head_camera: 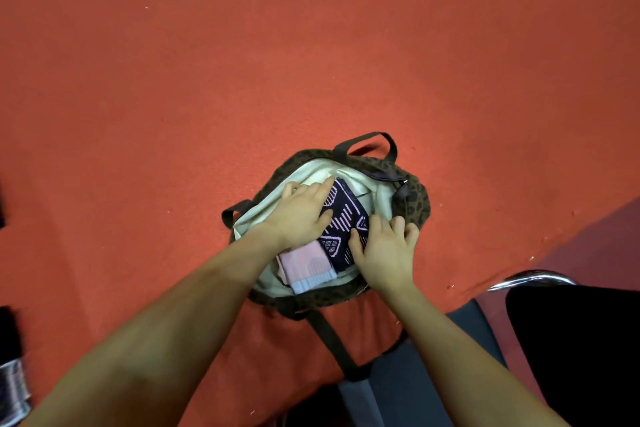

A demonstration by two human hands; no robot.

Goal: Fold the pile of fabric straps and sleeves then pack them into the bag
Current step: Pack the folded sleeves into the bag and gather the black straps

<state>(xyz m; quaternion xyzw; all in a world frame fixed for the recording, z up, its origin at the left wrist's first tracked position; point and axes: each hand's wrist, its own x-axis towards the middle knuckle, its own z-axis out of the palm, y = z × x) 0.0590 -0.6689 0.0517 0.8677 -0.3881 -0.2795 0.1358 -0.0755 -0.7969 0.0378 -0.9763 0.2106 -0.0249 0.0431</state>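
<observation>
Red bench [311, 45], seen from above, fills most of the view. A chair [571, 340] with a chrome rail stands at lower right. On the bench sits the bag [417, 199], dark with a spotted print, mouth open upward to show a pale lining; one handle arches at its far rim, another strap trails toward the viewer. Inside lie two folded pieces side by side. The dark sleeve [346, 215], navy with pink line pattern, has its long axis running from near right to far left, its far end pointing to the bag's far rim. The pink sleeve [306, 269], just left of it and touching, lies roughly parallel, its pale ribbed cuff pointing to the viewer. Left hand [301, 215] rests flat on the left edge of the dark sleeve, fingers straight and together. Right hand [384, 250] presses the sleeve's near right edge; its grip is loosely curled, thumb on the fabric, fingers at the lining.
</observation>
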